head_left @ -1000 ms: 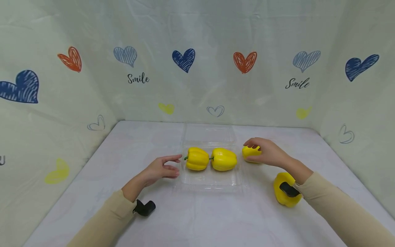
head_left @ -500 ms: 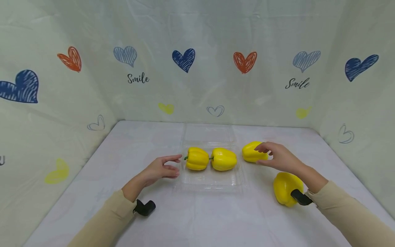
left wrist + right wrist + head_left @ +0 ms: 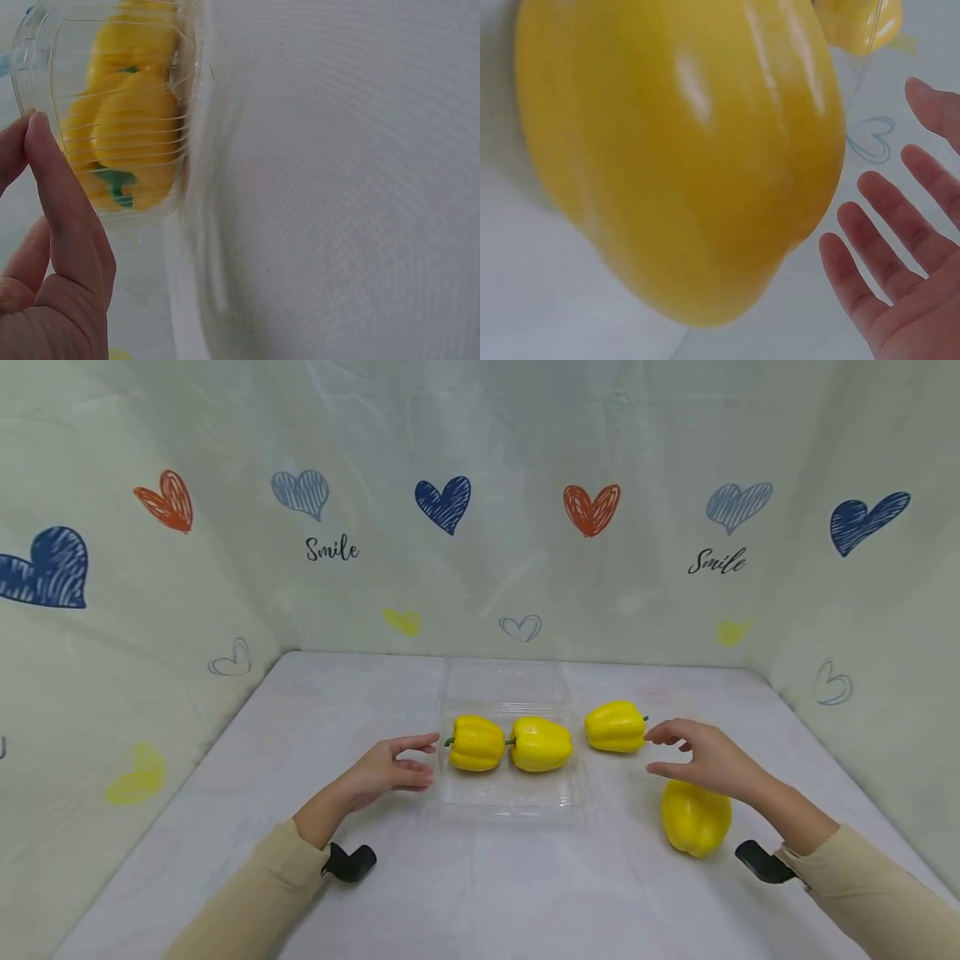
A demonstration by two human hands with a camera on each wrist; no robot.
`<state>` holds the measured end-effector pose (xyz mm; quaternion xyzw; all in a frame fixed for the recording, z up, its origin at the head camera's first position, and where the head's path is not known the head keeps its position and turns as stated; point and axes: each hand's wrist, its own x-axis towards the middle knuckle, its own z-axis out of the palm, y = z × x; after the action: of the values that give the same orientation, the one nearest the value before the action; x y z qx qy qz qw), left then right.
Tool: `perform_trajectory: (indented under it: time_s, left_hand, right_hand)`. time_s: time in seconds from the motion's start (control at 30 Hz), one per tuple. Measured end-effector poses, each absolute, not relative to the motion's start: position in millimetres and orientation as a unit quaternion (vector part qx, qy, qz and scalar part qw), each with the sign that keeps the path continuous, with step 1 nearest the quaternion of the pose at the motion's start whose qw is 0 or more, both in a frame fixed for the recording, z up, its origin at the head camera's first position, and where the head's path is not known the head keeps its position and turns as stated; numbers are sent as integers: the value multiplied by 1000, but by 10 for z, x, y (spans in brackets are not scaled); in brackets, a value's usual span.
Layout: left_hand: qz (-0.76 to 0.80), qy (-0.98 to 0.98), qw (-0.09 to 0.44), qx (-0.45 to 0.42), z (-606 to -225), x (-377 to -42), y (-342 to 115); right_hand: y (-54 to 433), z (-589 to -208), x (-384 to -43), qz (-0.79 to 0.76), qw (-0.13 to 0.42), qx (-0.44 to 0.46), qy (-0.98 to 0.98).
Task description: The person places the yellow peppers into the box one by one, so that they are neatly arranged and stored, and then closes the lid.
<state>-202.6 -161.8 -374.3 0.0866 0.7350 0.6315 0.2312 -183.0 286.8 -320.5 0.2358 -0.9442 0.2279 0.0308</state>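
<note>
A clear plastic container [image 3: 510, 793] with its lid laid back holds two yellow bell peppers, a left one [image 3: 477, 744] and a right one [image 3: 541, 745]. My left hand [image 3: 378, 774] is at the container's left side; in the left wrist view its digits meet at the rim, pinching it. My right hand [image 3: 705, 760] holds nothing, its fingers apart. It is just right of a loose bell pepper [image 3: 613, 727], near that pepper's stem. The nearest bell pepper [image 3: 696, 818] stands partly behind this hand and looms large in the right wrist view.
The white tabletop [image 3: 480, 893] stretches toward me below the container. Behind it, a pale curtain [image 3: 637, 435] printed with hearts encloses the back and sides. Black wrist cameras [image 3: 351, 863] stick out from both sleeves.
My right hand has moved right and toward me, off the far loose bell pepper, which is now uncovered with its stem showing. The left hand has stayed at the container.
</note>
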Motion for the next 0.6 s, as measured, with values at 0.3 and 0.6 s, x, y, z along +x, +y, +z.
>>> perform_trajectory:
  time_s: [0.3, 0.6]
  left_hand:
    - [625, 744, 224, 79, -3738, -2032, -1654]
    - [627, 740, 230, 74, -3747, -2035, -1612]
  right_hand:
    - [2974, -3309, -1718, 231, 29, 224, -946]
    - [3104, -3326, -1598, 220, -10, 174, -960]
